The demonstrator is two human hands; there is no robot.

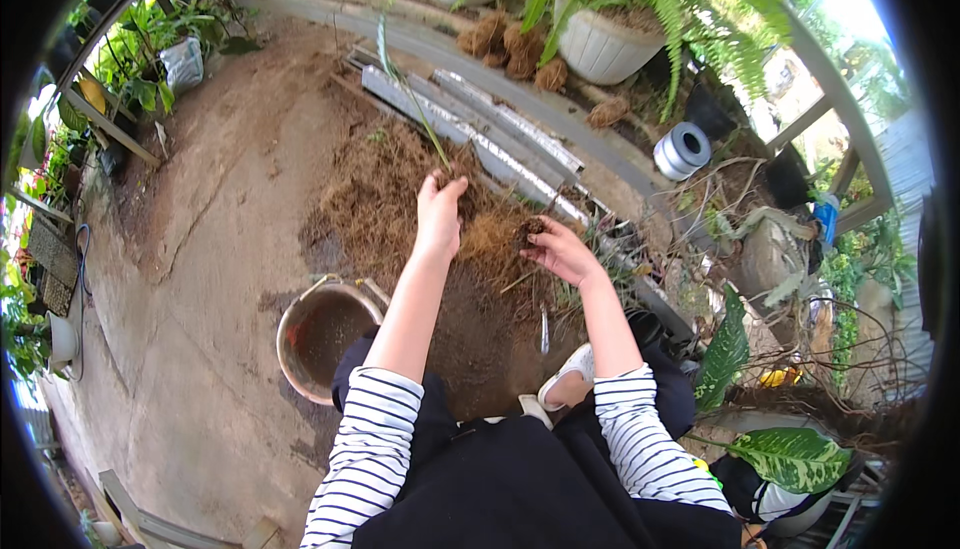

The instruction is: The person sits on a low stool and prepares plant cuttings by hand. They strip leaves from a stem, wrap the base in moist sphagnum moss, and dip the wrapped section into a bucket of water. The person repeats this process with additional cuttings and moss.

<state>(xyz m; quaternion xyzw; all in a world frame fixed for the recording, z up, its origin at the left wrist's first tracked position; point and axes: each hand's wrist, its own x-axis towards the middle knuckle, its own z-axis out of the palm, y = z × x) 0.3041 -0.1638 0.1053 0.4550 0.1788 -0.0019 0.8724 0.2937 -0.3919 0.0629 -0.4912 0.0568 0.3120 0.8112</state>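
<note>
My left hand [441, 213] pinches the base of a long, thin green plant stem [424, 119], which rises away from me over the fibre. In the fingers of my right hand [561, 250] is a dark clump of soil or root matter [528, 235]. Beneath and beyond both hands spreads a loose pile of brown coir-like fibre [367, 192]. Damp dark soil covers the ground nearer my feet. A thin metal tool or utensil [544, 330] lies there, its kind unclear. Left of my left forearm stands a round bucket [283, 350] with a handle and murky brown contents.
Long metal channels [469, 132] lie beyond the fibre. Behind them are husk chunks [521, 50], a white fern pot [611, 46] and a grey ringed cylinder [681, 151]. Dry stems and a variegated leaf [726, 350] crowd the right side. Concrete floor [187, 309] extends left.
</note>
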